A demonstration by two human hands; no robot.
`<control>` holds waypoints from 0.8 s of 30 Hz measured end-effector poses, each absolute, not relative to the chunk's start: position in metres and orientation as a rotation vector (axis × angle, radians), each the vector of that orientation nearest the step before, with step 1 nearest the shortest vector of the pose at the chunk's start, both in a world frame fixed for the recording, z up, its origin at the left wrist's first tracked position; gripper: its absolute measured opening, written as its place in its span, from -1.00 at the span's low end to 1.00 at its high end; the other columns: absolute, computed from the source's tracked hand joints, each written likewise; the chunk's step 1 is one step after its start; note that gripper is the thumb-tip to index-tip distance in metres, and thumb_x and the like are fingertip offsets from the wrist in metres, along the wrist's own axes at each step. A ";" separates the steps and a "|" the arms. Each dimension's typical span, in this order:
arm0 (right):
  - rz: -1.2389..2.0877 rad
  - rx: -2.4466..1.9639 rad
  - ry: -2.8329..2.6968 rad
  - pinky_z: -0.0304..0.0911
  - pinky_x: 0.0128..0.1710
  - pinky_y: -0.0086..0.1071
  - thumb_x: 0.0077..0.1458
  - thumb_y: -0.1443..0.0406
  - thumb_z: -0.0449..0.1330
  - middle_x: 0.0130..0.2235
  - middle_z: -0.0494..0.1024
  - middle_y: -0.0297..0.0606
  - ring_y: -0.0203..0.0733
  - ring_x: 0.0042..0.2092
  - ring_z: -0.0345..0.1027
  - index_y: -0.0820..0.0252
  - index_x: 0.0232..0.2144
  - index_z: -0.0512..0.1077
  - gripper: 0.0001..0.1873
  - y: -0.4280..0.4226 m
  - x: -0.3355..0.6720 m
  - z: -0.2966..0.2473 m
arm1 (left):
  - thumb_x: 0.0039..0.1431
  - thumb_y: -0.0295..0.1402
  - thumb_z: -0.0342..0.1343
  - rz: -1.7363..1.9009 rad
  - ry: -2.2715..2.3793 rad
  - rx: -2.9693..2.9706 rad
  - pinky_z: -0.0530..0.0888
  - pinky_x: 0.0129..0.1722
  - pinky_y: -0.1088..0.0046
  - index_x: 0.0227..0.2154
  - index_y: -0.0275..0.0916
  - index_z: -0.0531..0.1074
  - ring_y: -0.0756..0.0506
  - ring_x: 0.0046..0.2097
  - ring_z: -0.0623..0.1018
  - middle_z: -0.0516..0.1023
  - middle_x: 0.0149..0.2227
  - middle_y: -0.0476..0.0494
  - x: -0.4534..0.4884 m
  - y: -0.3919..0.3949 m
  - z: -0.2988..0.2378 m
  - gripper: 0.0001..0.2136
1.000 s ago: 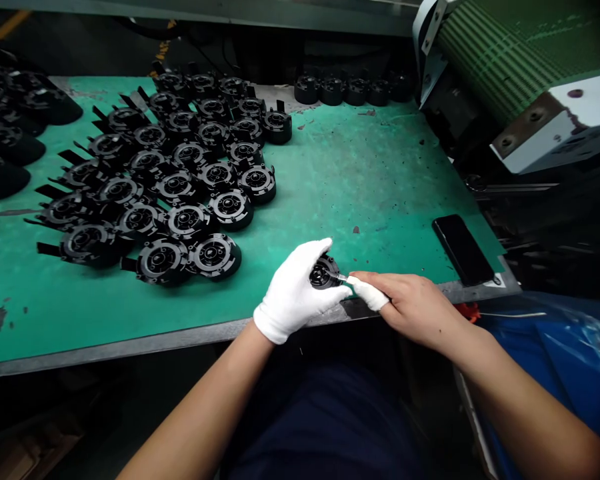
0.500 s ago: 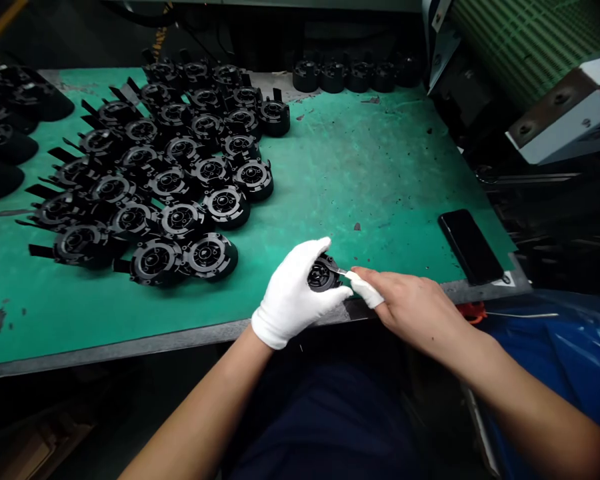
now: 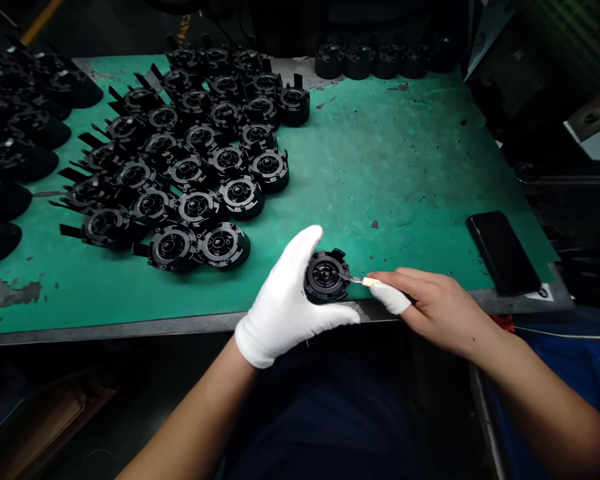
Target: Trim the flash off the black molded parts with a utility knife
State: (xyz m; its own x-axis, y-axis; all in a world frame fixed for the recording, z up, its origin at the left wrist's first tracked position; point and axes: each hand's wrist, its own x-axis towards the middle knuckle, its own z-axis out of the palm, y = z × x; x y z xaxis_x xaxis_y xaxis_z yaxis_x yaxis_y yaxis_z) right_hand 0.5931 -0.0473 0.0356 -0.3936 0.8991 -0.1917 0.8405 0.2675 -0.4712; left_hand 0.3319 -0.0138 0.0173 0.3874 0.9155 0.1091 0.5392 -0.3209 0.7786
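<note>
My left hand, in a white glove, grips a round black plastic part just above the near edge of the green table. My right hand is bare except for a white wrap on the forefinger. It pinches a small blade tool whose tip rests on the face of the part. Both hands are closed.
Several rows of matching black round parts lie on the left half of the mat, with more along the far edge and darker pieces at the far left. A black phone lies near the right corner. Machinery stands right.
The part has turned in my left hand so its face shows more. The view has shifted, with my hands sitting slightly lower and the blade still at the part.
</note>
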 end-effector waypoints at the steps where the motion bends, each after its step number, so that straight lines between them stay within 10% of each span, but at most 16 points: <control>1: 0.749 -1.645 -2.446 0.30 -0.19 -0.33 0.36 0.25 -0.01 -0.07 0.62 -0.28 -0.16 -0.10 0.51 -0.02 0.14 0.45 -0.61 -0.045 0.594 0.035 | -0.15 0.15 0.38 0.763 1.277 1.955 0.21 0.39 0.00 0.36 -0.23 0.01 -0.35 0.41 0.18 0.13 0.40 -0.39 0.338 -0.018 0.013 0.09; 24: 0.270 -1.825 -2.524 0.11 -0.45 -0.31 0.28 0.27 0.06 -0.24 0.60 -0.35 -0.15 -0.25 0.50 -0.09 0.13 0.47 -0.58 -0.052 0.578 0.029 | 0.02 -0.08 0.35 1.028 1.388 1.942 0.45 0.23 0.18 0.23 -0.28 0.23 -0.22 0.15 0.53 0.49 0.13 -0.28 0.363 -0.023 -0.012 -0.23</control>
State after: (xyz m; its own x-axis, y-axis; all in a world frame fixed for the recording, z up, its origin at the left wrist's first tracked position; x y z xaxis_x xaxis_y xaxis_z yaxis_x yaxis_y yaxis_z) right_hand 0.5784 -0.0516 0.0290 -0.3183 0.9438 -0.0884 0.9412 0.3035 -0.1487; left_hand 0.3632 -0.0230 -0.0123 0.1803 0.9450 0.2727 0.5366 -0.3269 0.7780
